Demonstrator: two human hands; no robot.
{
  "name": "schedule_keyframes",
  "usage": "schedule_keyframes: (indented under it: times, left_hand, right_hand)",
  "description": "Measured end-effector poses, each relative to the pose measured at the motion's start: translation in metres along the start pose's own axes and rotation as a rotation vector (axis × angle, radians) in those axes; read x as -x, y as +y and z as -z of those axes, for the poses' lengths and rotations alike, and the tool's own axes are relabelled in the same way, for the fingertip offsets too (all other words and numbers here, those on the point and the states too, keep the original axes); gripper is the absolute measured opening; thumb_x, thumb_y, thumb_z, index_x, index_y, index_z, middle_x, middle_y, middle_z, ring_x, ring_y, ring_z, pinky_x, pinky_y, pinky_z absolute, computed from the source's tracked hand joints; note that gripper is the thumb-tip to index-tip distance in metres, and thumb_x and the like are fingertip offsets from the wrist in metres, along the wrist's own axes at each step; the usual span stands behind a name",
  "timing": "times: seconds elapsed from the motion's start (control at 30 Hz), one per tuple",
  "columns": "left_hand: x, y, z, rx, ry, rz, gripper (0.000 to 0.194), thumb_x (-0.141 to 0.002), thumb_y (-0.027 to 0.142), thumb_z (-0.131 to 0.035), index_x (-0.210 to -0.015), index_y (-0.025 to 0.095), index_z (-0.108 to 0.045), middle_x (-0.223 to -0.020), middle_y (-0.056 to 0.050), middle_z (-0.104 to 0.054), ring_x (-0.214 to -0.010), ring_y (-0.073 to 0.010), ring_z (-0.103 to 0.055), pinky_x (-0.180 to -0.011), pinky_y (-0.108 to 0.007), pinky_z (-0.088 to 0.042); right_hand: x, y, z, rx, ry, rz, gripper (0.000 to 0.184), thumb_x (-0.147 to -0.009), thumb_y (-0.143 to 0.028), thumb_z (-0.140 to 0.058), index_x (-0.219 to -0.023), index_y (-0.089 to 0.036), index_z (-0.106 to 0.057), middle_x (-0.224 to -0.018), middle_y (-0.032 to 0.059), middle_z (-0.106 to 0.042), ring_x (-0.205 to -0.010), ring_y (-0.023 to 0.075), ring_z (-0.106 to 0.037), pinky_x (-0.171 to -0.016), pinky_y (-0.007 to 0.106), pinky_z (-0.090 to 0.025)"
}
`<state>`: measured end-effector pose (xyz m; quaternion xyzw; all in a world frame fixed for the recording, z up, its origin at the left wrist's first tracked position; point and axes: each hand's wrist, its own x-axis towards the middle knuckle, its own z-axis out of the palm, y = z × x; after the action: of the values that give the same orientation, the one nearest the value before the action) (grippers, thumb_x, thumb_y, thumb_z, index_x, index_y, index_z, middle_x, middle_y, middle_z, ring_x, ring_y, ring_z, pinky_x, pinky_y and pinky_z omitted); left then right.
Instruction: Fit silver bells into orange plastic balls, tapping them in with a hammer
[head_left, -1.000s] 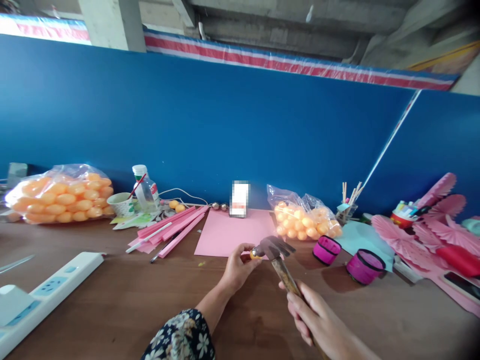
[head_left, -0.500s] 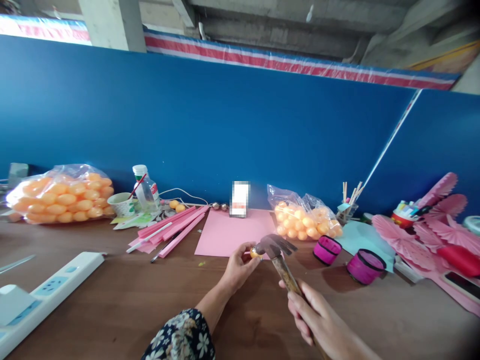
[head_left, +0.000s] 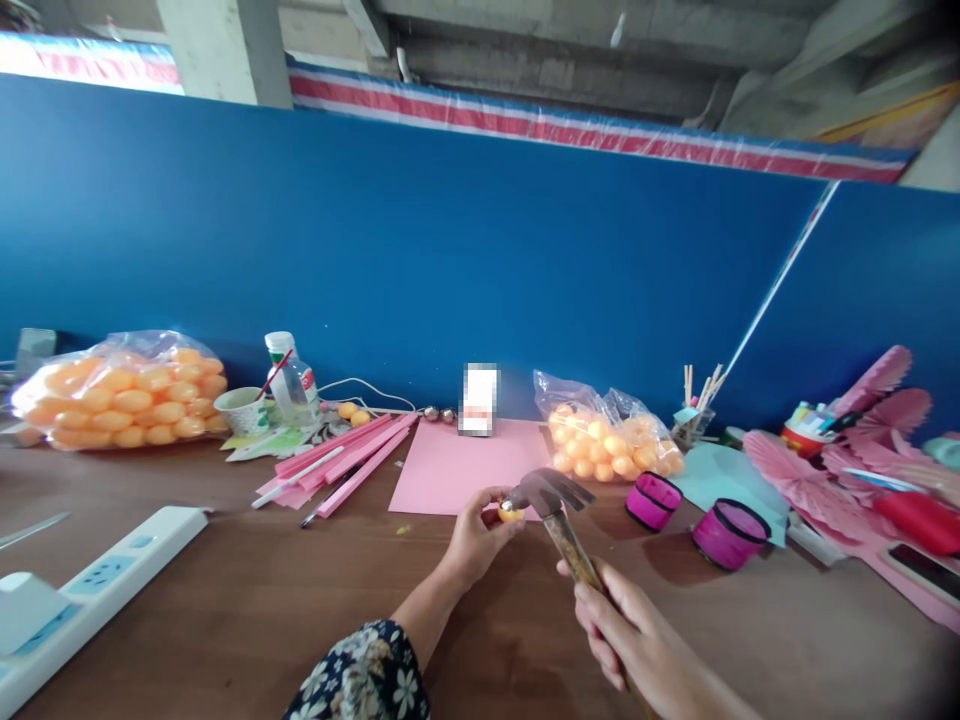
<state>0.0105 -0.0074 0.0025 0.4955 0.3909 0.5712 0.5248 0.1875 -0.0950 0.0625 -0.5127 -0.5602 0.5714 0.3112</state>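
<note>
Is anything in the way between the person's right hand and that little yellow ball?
Just the hammer that the right hand holds: its head is right at the yellow ball, though contact is unclear. The left hand holds the ball. Nothing else visible intervenes.

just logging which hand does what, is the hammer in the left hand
No, the right hand grips the hammer, while the left hand holds a small yellow ball.
</note>
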Motion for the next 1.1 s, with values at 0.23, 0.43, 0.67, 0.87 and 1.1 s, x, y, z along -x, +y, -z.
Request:
schedule_keyframes:
  times: [0.23,0.43,0.67,0.87,1.1]
  left_hand:
    - [0.000,0.003,-0.001,0.004,0.051,-0.023,0.040,-0.059,0.025,-0.070,-0.095,0.017,-0.053,-0.098,-0.006,-0.060,-0.081,-0.0150,-0.061,-0.073,-0.027,-0.048]
    - [0.001,0.004,-0.002,0.028,-0.044,-0.003,0.037,-0.063,0.026,-0.068,-0.094,0.015,-0.052,-0.087,-0.006,-0.062,-0.076,-0.0146,-0.061,-0.067,-0.025,-0.048]
    - [-0.002,-0.007,0.002,0.001,0.012,-0.002,0.043,-0.058,0.025,-0.072,-0.096,0.016,-0.053,-0.086,-0.005,-0.064,-0.077,-0.0157,-0.061,-0.071,-0.027,-0.048]
    - [0.001,0.003,-0.001,-0.037,-0.020,-0.028,0.041,-0.065,0.026,-0.066,-0.103,0.015,-0.053,-0.098,-0.008,-0.062,-0.083,-0.0163,-0.060,-0.075,-0.028,-0.046]
    - [-0.002,-0.005,0.001,-0.020,-0.024,0.021,0.046,-0.058,0.023,-0.071,-0.099,0.015,-0.053,-0.086,-0.006,-0.064,-0.078,-0.0160,-0.060,-0.071,-0.027,-0.047]
  right_hand:
    - [0.002,-0.005,0.003,0.013,-0.034,-0.009,0.046,-0.080,-0.054,-0.041,-0.111,-0.020,-0.042,-0.064,-0.0058,-0.037,-0.043,0.0043,-0.034,-0.038,0.017,-0.030]
    - [0.000,-0.004,0.002,0.015,-0.040,-0.024,0.048,-0.079,-0.055,-0.041,-0.111,-0.019,-0.042,-0.064,-0.0058,-0.037,-0.043,0.0040,-0.034,-0.037,0.017,-0.029]
    - [-0.001,-0.003,0.001,0.003,-0.030,-0.003,0.048,-0.079,-0.056,-0.040,-0.111,-0.019,-0.041,-0.063,-0.0063,-0.037,-0.042,0.0035,-0.032,-0.037,0.016,-0.029]
    - [-0.001,-0.002,0.000,0.007,0.006,0.006,0.048,-0.079,-0.055,-0.041,-0.111,-0.019,-0.041,-0.063,-0.0061,-0.037,-0.042,0.0035,-0.032,-0.036,0.016,-0.029]
    - [-0.001,-0.002,0.000,0.009,-0.015,-0.007,0.048,-0.079,-0.055,-0.041,-0.110,-0.019,-0.042,-0.063,-0.0061,-0.038,-0.042,0.0037,-0.033,-0.036,0.016,-0.029]
